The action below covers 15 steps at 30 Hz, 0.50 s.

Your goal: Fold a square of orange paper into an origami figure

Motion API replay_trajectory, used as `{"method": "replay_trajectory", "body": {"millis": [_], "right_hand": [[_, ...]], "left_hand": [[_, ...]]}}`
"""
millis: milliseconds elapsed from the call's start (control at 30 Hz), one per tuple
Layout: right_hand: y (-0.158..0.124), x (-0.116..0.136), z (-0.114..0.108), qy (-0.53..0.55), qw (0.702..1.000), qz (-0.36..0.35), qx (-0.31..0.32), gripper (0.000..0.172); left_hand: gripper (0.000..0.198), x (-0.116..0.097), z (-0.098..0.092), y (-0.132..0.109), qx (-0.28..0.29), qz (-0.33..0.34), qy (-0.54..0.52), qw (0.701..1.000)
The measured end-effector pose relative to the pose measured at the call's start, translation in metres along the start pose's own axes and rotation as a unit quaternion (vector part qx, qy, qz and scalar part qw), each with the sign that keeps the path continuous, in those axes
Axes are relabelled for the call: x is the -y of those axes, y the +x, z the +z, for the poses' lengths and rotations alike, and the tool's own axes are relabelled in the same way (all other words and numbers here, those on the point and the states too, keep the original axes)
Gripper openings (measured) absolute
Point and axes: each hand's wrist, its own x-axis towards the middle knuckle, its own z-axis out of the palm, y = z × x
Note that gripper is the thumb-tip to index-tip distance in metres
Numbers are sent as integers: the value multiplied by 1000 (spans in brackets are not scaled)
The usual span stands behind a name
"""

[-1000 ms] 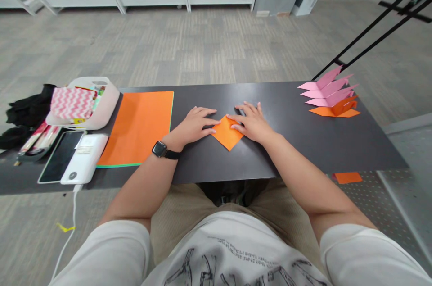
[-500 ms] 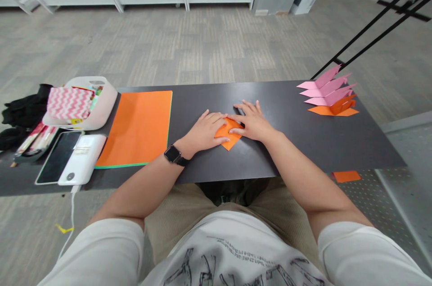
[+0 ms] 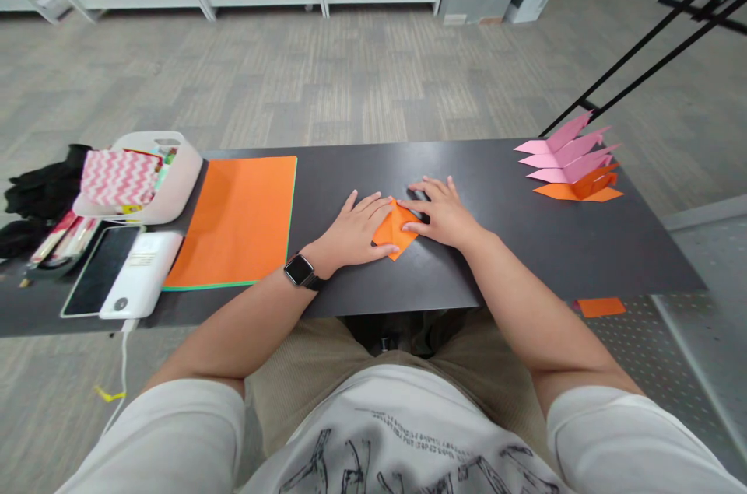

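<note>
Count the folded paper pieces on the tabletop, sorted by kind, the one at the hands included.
Pink folded figures: 3
Orange folded figure: 1
Orange folded paper under the left hand and right hand: 1
Total: 5

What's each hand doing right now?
Left hand: open, palm down, touching the small orange paper.
Right hand: open, palm down, touching the same paper.

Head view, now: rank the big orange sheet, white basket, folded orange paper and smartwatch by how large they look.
Largest to smallest:
1. Big orange sheet
2. White basket
3. Folded orange paper, partly covered by the hands
4. Smartwatch
</note>
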Motion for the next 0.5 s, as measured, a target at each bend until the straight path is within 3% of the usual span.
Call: {"method": "replay_trajectory", "body": {"millis": [167,500], "right_hand": [[0,1,1,16,1000,-1,-9,49],[-1,-1,-2,34,999,-5,-6,45]], "left_hand": [[80,-1,0,1,25,0,11,1000],[82,-1,1,1,13,-6,10,1000]]}}
